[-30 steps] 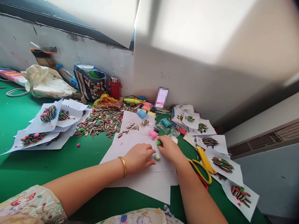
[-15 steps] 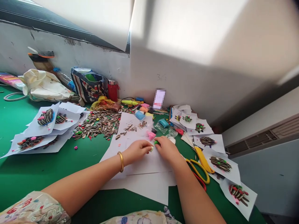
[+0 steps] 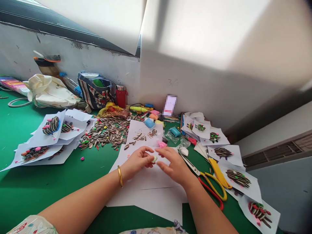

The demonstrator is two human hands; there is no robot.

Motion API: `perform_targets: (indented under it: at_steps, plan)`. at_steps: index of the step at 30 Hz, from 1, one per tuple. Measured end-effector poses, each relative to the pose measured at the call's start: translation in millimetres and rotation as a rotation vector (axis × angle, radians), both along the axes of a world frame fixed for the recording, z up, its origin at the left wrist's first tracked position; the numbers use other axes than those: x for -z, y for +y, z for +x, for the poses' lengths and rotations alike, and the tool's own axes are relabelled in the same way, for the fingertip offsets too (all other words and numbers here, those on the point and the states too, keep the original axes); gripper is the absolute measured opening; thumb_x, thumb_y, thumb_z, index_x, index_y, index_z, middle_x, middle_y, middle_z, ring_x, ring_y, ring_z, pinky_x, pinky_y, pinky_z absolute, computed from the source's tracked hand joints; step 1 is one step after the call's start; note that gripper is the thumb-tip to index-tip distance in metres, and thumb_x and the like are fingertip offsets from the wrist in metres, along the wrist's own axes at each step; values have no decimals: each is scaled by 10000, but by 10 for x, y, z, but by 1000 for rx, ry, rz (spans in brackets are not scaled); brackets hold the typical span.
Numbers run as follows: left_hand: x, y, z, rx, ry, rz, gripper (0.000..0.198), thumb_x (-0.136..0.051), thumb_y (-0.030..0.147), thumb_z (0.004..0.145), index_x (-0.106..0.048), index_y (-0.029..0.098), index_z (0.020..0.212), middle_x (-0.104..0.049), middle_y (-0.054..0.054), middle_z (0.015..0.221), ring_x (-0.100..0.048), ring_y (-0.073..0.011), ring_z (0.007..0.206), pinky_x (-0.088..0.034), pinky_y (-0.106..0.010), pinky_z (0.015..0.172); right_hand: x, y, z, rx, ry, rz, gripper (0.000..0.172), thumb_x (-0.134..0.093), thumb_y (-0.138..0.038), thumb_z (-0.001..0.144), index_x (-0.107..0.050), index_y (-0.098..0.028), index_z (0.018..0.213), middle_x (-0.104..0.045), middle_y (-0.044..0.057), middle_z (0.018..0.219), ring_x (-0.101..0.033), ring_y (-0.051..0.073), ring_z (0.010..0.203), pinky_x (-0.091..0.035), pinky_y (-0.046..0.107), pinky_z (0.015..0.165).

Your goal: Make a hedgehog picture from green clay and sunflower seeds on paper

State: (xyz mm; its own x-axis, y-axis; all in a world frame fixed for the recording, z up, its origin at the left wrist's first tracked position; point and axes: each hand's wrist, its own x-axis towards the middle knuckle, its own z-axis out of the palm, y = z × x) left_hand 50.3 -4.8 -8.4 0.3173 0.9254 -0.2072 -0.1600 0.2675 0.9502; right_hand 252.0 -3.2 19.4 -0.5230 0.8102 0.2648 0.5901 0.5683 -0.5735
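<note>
My left hand [image 3: 140,161], a gold bangle at its wrist, pinches a small pale green lump of modelling clay [image 3: 154,159] between thumb and fingers. Just to the right, my right hand [image 3: 172,162] has its thumb and fingers apart, with nothing visible in them, close to the lump. Both are over stacked white paper sheets [image 3: 156,195]. A pink piece of clay [image 3: 161,144] lies just beyond the fingertips. Farther back on the top sheet are loose striped sunflower seeds [image 3: 143,135].
Scissors [image 3: 207,182] and a yellow cutter [image 3: 219,174] lie beside my right forearm. Seed-decorated papers stand in groups left [image 3: 52,126] and right [image 3: 237,178]. A seed pile [image 3: 109,130], clay packs [image 3: 175,131], bags [image 3: 96,91] and a red flask [image 3: 121,97] sit toward the wall.
My right hand's fingers have spread from a pinch near bright green clay, which no longer shows. My left hand has turned, with the pale lump now more exposed. The view has shifted slightly.
</note>
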Motion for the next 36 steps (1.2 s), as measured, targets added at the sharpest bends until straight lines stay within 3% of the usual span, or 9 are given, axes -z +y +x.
perform_targets:
  at_steps: [4,6,10,16,20,24,28,31,36]
  plan:
    - [78,-15,-4,84,35,80,482,-714,519,763,-560,171,1058,-602,30,636,-606,-131,602,-465,-261,606,61,-51,-145,-75,-62,-21,176,-571,-350,928,-676,-256,1033,-660,39,930,-590,184,893,-439,300,828]
    - [113,-14,-2,107,65,139,457,-652,541,810,-562,173,1065,-614,15,670,-613,-138,627,-481,-276,630,95,-38,-156,-54,-92,-1,176,-515,-313,958,-673,-236,955,-660,38,896,-589,174,865,-427,286,801]
    - [164,-11,-2,106,197,246,379,-619,481,853,-565,195,1097,-632,-7,788,-619,-155,738,-500,-301,706,139,-2,-115,3,-181,29,208,-468,-308,976,-653,-216,997,-648,52,892,-582,182,860,-421,286,773]
    - [190,-37,10,118,369,384,326,-583,317,871,-541,216,1178,-633,-11,860,-589,-156,780,-483,-291,712,197,-1,-110,55,-231,-13,181,-557,-130,865,-605,-210,1021,-637,52,1014,-570,190,947,-416,284,802]
    - [183,-54,19,118,457,424,337,-575,285,862,-538,218,1190,-641,-10,876,-587,-156,779,-479,-293,718,133,13,-99,104,-311,-41,88,-525,-203,919,-608,-208,949,-652,36,915,-578,179,857,-379,271,716]
    - [184,-68,22,110,503,437,325,-553,313,878,-546,210,1186,-640,-18,879,-586,-157,767,-478,-290,697,65,4,-84,152,-392,-78,165,-535,-313,943,-603,-210,833,-659,19,831,-576,170,777,-315,273,639]
    - [170,-74,19,103,526,455,289,-538,317,884,-561,206,1149,-642,-26,891,-589,-159,769,-478,-292,707,88,-17,-89,222,-385,-137,102,-609,-279,891,-589,-210,963,-685,27,904,-599,181,800,-299,274,627]
    - [143,-73,18,98,543,458,254,-527,306,886,-571,206,1116,-642,-25,884,-585,-159,776,-475,-286,709,120,-12,-96,167,-355,-147,170,-500,-210,945,-572,-224,1098,-684,43,1032,-613,185,902,-323,271,681]
    - [117,-77,21,97,555,460,236,-530,309,880,-588,192,1076,-651,-32,881,-588,-162,780,-479,-284,711,160,3,-118,158,-426,-150,185,-444,-312,984,-584,-206,924,-670,36,908,-600,188,835,-290,274,644]
